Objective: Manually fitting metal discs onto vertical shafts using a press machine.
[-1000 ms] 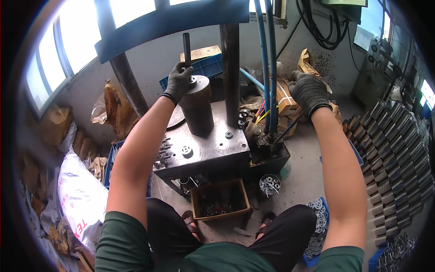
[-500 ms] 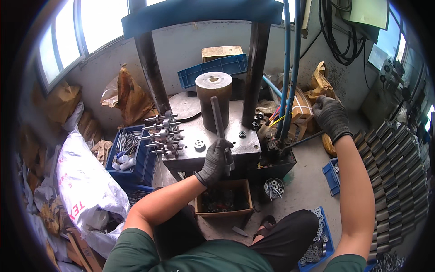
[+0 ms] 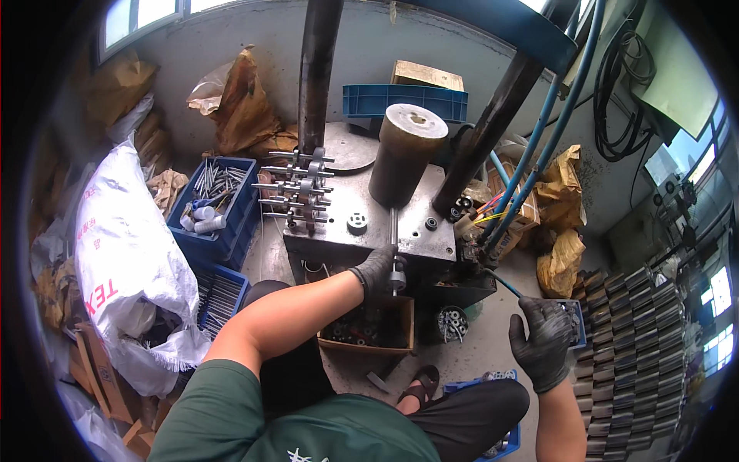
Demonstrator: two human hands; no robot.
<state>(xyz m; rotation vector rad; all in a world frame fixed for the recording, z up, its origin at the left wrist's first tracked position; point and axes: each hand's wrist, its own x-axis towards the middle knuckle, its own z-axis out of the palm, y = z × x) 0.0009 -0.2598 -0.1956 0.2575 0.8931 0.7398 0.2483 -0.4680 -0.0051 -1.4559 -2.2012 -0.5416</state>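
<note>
My left hand (image 3: 375, 271), in a grey glove, is closed around a long metal shaft (image 3: 393, 229) at the front edge of the steel press table (image 3: 354, 243). A ring-shaped collar sits on the shaft's lower part. The shaft's upper end reaches the foot of a thick steel cylinder (image 3: 406, 162) standing on the table; whether they touch, I cannot tell. My right hand (image 3: 543, 343), also gloved, is open, its fingers pointing forward and thumb apart. Its fingertips are by the end of a thin lever (image 3: 503, 282); contact is unclear.
Several shafts with rings (image 3: 300, 189) stand at the table's left, near a slotted disc (image 3: 356, 222). A blue crate of rods (image 3: 212, 196) and a white sack (image 3: 138, 254) lie left. Below are a cardboard box (image 3: 366, 348) and a bucket (image 3: 453, 323). Stacked metal parts (image 3: 631, 354) fill the right.
The view has turned. My left hand has lowered the shaft from in front of the cylinder towards its foot. My right hand has come down and its fingers have opened; the lever now slopes downward.
</note>
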